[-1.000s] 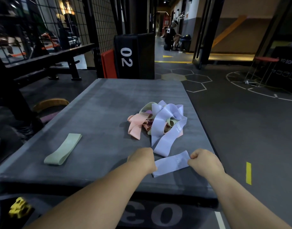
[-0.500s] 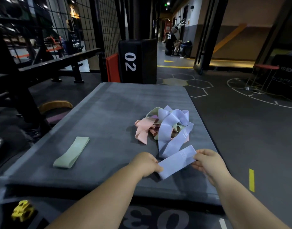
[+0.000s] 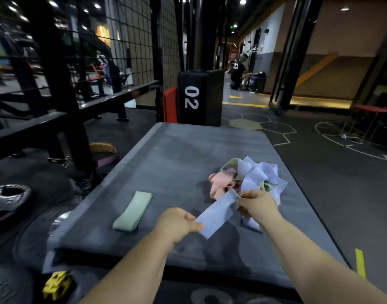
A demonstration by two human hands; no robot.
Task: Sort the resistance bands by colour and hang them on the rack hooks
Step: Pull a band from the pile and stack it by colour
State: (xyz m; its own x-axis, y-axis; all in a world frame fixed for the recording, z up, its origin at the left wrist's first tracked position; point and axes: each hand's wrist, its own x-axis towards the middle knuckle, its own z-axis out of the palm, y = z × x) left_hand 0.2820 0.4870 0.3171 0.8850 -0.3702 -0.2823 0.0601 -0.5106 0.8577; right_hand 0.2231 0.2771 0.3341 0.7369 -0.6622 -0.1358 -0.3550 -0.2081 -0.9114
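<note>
Above the near right part of the grey padded tabletop (image 3: 177, 163), both hands held one lavender band (image 3: 216, 213) drawn flat between them, clear of the surface. The left hand (image 3: 178, 224) pinched the near end between thumb and curled fingers. The right hand (image 3: 257, 205) pinched the far end, with its fingers closed round the fabric. This two-ended hold probably served to separate the band from the others and flatten it so that its colour could be confirmed. The mixed pile (image 3: 251, 178) of lavender, pink and pale green bands lay just beyond the right hand, and one lavender loop trailed beneath that hand. Whether this loop touched the held band could not be determined. A single pale green band (image 3: 133, 210) lay flat on the tabletop, well apart from the pile and near the left hand; it was judged to be the start of a colour group. No band had yet been hung. No hooks could be identified on the dark rack (image 3: 56, 84) at the left.
</note>
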